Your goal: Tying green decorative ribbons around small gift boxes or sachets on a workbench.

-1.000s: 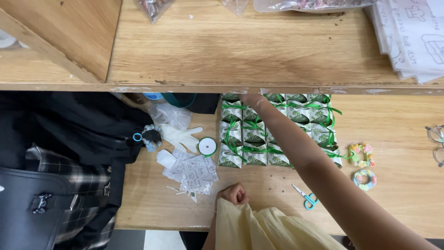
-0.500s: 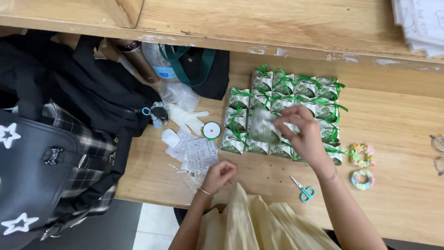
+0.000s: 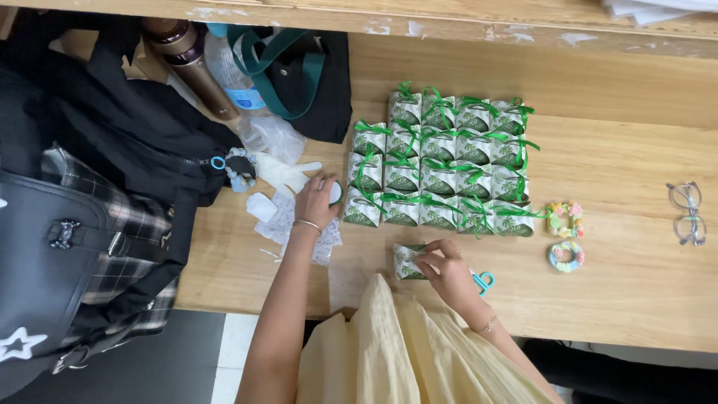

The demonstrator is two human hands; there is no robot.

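- Left hand [image 3: 315, 200] is down on the ribbon spool [image 3: 334, 193], fingers curled over it, just left of the box block.
- Right hand [image 3: 447, 269] pinches one small green-patterned box [image 3: 407, 262] by its right end, fingers closed on it.
- That box sits on the tabletop [image 3: 636, 284] near the front edge, apart from the rest, just below the bottom row.
- The boxes [image 3: 441, 161], all tied with green ribbon, stand packed in rows, touching.
- Teal scissors [image 3: 482, 282] peek out right beside the right hand.
- Two flower rings [image 3: 565, 238] lie right of the boxes; glasses [image 3: 686, 213] farther right.
- A white glove [image 3: 283, 173] and printed sheets [image 3: 288, 221] lie by the left hand; black bags [image 3: 97, 224] crowd the left.
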